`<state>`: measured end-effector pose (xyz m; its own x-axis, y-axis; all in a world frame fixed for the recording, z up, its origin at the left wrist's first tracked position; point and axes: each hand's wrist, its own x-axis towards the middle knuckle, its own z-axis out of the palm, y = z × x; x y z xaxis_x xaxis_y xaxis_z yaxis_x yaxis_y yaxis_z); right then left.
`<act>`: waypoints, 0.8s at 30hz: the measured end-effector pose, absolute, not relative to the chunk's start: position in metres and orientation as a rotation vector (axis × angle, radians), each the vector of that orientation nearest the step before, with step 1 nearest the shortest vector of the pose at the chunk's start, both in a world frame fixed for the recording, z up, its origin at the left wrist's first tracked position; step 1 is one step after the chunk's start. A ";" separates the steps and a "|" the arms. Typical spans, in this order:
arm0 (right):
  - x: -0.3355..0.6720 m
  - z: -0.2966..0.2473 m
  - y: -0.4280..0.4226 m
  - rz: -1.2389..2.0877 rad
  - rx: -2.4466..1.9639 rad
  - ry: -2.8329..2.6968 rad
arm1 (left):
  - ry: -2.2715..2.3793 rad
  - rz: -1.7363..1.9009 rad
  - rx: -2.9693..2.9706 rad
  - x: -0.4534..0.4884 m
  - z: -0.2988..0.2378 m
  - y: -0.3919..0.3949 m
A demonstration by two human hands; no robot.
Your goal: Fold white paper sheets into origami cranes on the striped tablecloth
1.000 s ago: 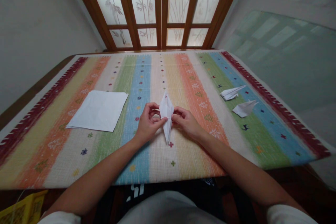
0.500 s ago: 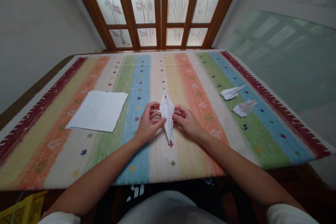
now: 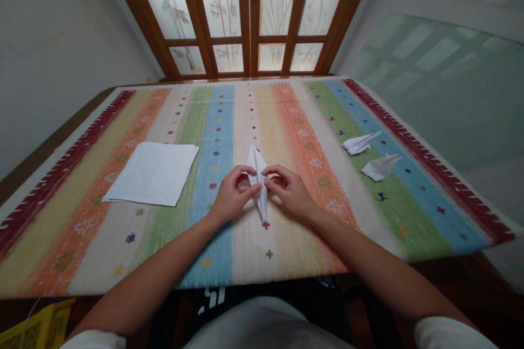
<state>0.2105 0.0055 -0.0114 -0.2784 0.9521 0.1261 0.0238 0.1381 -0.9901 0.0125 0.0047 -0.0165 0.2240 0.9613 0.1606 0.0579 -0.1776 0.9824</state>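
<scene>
Watching through the head camera, I see a striped woven cloth [image 3: 305,120] covering the worktop [image 3: 53,144], with a glazed wooden door [image 3: 249,16] beyond its far edge. A flat square sheet of white paper [image 3: 152,173] lies a little way left of my working area, and two small folded paper figures [image 3: 358,144] [image 3: 380,168] sit well off to the right, near each other on the green and blue stripes. A yellow plastic crate [image 3: 39,327] (only a corner of it) shows below the worktop at lower left.

Both forearms reach forward from the bottom corners, elbows wide, and the hands meet at the middle of the cloth. The left hand [image 3: 234,195] curls over from the left with its thumb across the paper, and the right hand [image 3: 290,192] comes in from the right, its fingertips [image 3: 270,181] at the paper's right side. Each grip is clenched lightly on the long, narrow folded white paper [image 3: 257,182], which sits between them, low over the cloth.

Its long axis runs away from me toward the door, leaning slightly left at the far tip. The near tip points at me and ends just above a small red cross motif [image 3: 266,225] (close enough to nearly touch it).
</scene>
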 end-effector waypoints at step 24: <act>0.211 -0.016 0.005 1.241 -1.006 -1.484 | 1.039 1.137 1.437 0.014 -0.016 0.004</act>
<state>0.2105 0.0051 -0.0156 -0.2380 0.9603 0.1456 0.0272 0.1564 -0.9873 0.0142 0.0044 -0.0158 0.1926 0.9723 0.1321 0.0445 -0.1431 0.9887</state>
